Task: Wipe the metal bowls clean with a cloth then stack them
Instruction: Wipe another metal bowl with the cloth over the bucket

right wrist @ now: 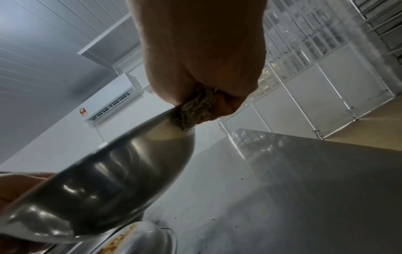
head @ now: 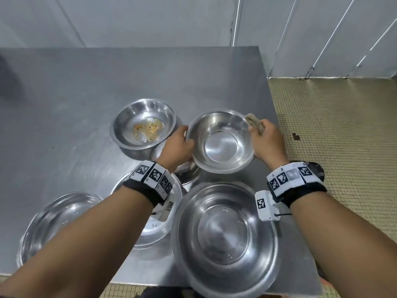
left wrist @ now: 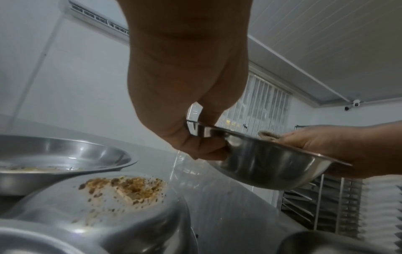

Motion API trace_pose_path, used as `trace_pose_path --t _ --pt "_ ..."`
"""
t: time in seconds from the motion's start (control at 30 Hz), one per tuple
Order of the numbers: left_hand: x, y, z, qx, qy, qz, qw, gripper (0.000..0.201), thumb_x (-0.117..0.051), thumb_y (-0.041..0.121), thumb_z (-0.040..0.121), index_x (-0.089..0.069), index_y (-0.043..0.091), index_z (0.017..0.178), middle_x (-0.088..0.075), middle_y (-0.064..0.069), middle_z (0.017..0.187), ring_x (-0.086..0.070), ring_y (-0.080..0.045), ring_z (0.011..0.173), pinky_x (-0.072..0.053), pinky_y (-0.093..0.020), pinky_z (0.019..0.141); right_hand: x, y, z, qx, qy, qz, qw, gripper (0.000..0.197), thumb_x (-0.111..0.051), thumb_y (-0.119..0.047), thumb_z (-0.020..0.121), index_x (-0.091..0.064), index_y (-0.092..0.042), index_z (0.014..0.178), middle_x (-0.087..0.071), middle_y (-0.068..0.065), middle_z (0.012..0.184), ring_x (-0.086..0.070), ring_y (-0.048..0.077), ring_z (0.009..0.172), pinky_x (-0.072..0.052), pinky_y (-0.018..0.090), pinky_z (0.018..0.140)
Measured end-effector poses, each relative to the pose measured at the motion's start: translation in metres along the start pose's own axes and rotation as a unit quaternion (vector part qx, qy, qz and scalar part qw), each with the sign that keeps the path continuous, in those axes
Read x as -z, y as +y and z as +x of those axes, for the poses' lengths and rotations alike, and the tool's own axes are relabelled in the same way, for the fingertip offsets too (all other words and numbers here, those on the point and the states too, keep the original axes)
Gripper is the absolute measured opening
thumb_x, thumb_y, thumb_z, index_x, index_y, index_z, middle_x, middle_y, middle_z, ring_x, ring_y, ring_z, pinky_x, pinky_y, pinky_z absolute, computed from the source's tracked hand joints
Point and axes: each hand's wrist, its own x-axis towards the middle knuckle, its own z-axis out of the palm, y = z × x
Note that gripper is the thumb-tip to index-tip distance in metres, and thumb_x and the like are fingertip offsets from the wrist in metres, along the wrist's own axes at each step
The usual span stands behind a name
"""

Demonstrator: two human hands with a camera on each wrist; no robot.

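Note:
Both hands hold a clean metal bowl [head: 221, 140] [left wrist: 261, 165] [right wrist: 97, 189] above the steel table. My left hand [head: 182, 140] [left wrist: 202, 137] pinches its left rim, thumb inside and fingers beneath. On the opposite rim, my right hand [head: 261, 134] [right wrist: 202, 106] grips a bunched beige cloth [head: 254, 123] [right wrist: 193, 110] pressed against the edge. To the left, a dirty bowl [head: 142, 123] [left wrist: 54, 154] with orange food residue rests raised on another bowl. An upturned bowl [left wrist: 121, 189] beneath my left hand carries crumbs on its base.
A large bowl [head: 223, 233] sits at the table's near edge, with two more bowls [head: 150, 222] [head: 58, 214] to its left under my left forearm. The steel table [head: 86, 82] ends just right of my right hand, above tiled floor [head: 343, 125].

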Motion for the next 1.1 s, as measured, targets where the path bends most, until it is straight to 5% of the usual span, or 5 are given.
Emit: trace_pose_path --t 0.17,0.33,0.53,0.87,1.1 --pt "-0.024 -0.005 0.032 0.015 -0.026 0.071 0.997 0.038 -0.053 0.012 0.099 -0.053 0.017 0.136 -0.069 -0.004 0.1 -0.068 -0.026 0.084 -0.047 -0.027 0.062 -0.01 0.031 0.026 -0.006 -0.026 -0.042 0.999 0.023 -0.052 -0.039 0.103 -0.059 -0.018 0.099 -0.063 0.0 0.083 -0.062 0.023 0.075 -0.052 0.039 0.065" --pt "-0.044 -0.011 0.054 0.036 -0.073 0.115 0.99 0.045 -0.057 0.015 0.098 -0.048 0.016 0.143 -0.072 -0.012 0.112 -0.071 -0.032 0.094 -0.059 -0.042 0.08 -0.016 0.053 0.042 -0.023 -0.044 -0.091 0.995 0.02 -0.051 -0.04 0.103 -0.057 -0.02 0.103 -0.064 0.002 0.085 -0.062 0.025 0.076 -0.055 0.044 0.071" --pt "-0.055 -0.011 0.064 0.049 -0.122 0.101 0.986 0.039 -0.056 0.012 0.099 -0.049 0.014 0.138 -0.071 -0.013 0.105 -0.073 -0.029 0.088 -0.065 -0.041 0.071 -0.015 0.077 0.044 -0.053 -0.089 -0.136 0.985 0.021 -0.051 -0.041 0.103 -0.054 -0.02 0.104 -0.065 0.005 0.093 -0.063 0.028 0.083 -0.055 0.044 0.078" --pt "-0.054 -0.013 0.057 0.013 -0.122 0.142 0.982 0.036 -0.062 0.014 0.096 -0.059 0.015 0.132 -0.076 -0.008 0.092 -0.075 -0.021 0.076 -0.063 -0.044 0.082 0.005 0.07 0.031 -0.026 -0.025 -0.167 0.985 0.021 -0.057 -0.033 0.102 -0.06 -0.013 0.097 -0.062 0.006 0.082 -0.058 0.025 0.073 -0.045 0.034 0.062" --pt "-0.027 -0.016 0.046 -0.022 -0.07 0.14 0.988 0.049 -0.066 0.021 0.099 -0.053 0.016 0.146 -0.076 -0.008 0.112 -0.07 -0.023 0.105 -0.052 -0.035 0.097 0.02 0.006 0.025 -0.004 -0.044 -0.144 0.989 0.02 -0.055 -0.039 0.102 -0.06 -0.02 0.096 -0.063 0.003 0.08 -0.063 0.022 0.07 -0.045 0.029 0.055"
